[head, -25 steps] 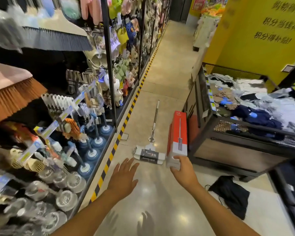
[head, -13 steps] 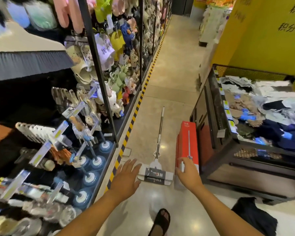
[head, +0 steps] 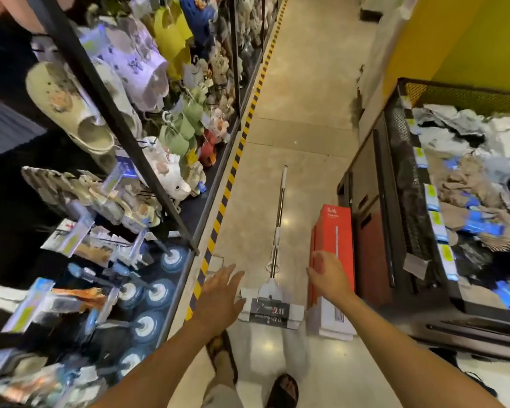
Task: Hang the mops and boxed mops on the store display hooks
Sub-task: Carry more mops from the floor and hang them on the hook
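While two sandalled feet [head: 281, 388] stand on the shiny floor [head: 301, 83], the left hand [head: 220, 295] is out flat, fingers spread wide, holding nothing, just beside the head of the mop [head: 273, 309]. The right hand [head: 329, 278] hovers over the boxed mop [head: 334, 228], fingers loose, gripping nothing; touching or not, can't tell. The mop lies on the floor, handle pointing away down the aisle, the red box alongside it by a clothes bin [head: 402, 160]. Left, the rack [head: 99, 92] carries slippers [head: 71, 107] and plungers [head: 171, 257].
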A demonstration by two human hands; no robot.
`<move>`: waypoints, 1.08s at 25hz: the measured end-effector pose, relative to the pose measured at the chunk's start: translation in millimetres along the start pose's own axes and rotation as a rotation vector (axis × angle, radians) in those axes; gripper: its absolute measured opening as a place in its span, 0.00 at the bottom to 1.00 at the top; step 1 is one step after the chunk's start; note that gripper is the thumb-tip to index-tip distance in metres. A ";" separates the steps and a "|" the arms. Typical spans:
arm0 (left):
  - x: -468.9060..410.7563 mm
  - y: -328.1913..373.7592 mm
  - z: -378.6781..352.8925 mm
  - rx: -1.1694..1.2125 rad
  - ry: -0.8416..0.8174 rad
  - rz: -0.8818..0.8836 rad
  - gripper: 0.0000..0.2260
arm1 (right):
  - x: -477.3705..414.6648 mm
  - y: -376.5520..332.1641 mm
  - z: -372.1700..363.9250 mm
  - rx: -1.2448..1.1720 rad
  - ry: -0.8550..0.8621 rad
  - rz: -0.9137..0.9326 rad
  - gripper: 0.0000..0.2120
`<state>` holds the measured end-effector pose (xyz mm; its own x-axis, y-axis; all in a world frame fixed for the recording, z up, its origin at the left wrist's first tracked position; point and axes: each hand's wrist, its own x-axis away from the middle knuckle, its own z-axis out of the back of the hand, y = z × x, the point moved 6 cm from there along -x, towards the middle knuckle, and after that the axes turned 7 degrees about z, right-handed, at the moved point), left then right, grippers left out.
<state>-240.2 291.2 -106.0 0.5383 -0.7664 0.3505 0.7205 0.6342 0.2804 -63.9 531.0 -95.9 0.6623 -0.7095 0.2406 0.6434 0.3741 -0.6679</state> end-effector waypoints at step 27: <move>-437.0 -83.3 -400.7 0.294 -0.623 0.202 0.28 | -306.0 314.6 -306.3 -0.165 -0.140 -0.432 0.17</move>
<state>-360.3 532.6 -640.6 0.2358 -0.4860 0.8415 0.4379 0.8262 0.3545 -181.7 682.9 -595.4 0.4000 -0.6877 0.6058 0.8091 -0.0455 -0.5859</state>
